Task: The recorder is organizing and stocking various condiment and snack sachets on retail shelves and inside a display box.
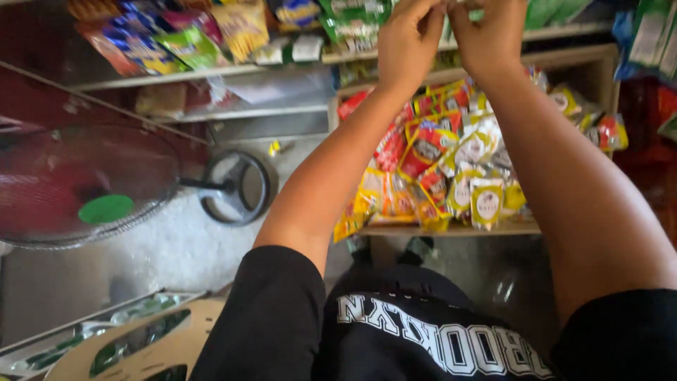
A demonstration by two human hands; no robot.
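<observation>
Both my arms reach up and forward to the top edge of the view. My left hand [407,44] and my right hand [488,34] are close together, fingers bent and pinching at something small near a green packet; what they grip is cut off by the frame edge. Below my forearms a wooden shelf [451,229] carries a heap of small red and yellow sachets [437,166].
A standing fan [84,187] with a green hub and a round base [236,187] is on the left floor. Shelves [211,70] with colourful snack packets run along the top. A tray of green items [106,339] lies at the bottom left.
</observation>
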